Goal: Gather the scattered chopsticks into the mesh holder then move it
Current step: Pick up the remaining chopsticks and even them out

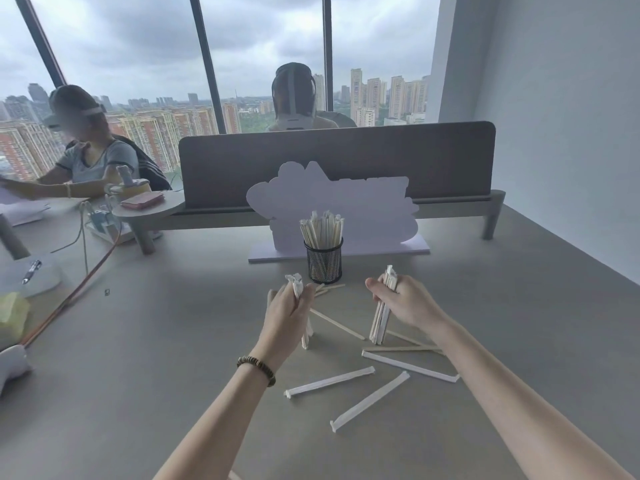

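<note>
Standing upright near the far middle of the table (138, 393), the mesh holder (325, 263) is packed with chopsticks; no writing is readable. Left hand (289, 306) and right hand (398, 301) each clench a bundle on end. Three wrapped chopsticks (370, 400) lie near, plus perhaps four bare ones.

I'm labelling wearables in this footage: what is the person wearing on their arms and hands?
Both forearms are bare, with no sleeves or gloves in view. The left wrist carries a dark brown beaded bracelet. The right hand shows no rings, watch or bands.
</note>
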{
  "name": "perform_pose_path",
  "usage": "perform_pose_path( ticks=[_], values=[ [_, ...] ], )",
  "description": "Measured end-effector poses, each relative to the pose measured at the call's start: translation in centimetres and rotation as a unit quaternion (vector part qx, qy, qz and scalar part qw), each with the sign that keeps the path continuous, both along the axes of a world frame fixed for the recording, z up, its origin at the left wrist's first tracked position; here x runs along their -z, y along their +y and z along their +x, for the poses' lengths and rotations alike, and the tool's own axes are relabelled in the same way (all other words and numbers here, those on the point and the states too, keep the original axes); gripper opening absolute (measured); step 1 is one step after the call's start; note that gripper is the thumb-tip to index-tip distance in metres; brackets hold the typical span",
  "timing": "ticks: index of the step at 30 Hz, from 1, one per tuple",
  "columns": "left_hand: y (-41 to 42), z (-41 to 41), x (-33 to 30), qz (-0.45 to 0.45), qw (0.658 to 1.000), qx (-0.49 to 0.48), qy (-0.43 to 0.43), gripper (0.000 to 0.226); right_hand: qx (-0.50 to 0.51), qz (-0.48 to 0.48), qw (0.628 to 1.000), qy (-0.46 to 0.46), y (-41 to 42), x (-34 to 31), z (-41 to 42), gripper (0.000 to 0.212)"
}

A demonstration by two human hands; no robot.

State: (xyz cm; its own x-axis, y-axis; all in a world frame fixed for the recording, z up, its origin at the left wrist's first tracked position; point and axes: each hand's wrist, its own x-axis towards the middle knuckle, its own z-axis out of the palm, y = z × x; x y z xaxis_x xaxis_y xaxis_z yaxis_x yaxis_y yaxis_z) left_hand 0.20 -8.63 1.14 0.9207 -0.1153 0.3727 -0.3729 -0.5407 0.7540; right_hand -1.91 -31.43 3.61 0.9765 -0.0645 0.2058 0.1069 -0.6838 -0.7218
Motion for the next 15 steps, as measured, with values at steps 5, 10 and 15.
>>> perform_pose_path(
  ticks=[5,10,15],
  values=[
    [0.9,-0.2,-0.1,0.030,0.999,-0.012,-0.025,0.039,-0.008,0.030,0.999,0.038,-0.4,-0.3,-0.2,0.030],
    [1.0,-0.4,-0.5,0.040,0.999,0.008,0.021,0.037,-0.064,0.038,0.993,0.090,-1.0,-1.2,-0.2,0.016],
    [1.3,-0.2,-1.2,0.023,0.996,0.040,0.076,0.023,-0.112,0.099,0.981,0.120,-1.1,-1.8,-0.7,0.011]
  ],
)
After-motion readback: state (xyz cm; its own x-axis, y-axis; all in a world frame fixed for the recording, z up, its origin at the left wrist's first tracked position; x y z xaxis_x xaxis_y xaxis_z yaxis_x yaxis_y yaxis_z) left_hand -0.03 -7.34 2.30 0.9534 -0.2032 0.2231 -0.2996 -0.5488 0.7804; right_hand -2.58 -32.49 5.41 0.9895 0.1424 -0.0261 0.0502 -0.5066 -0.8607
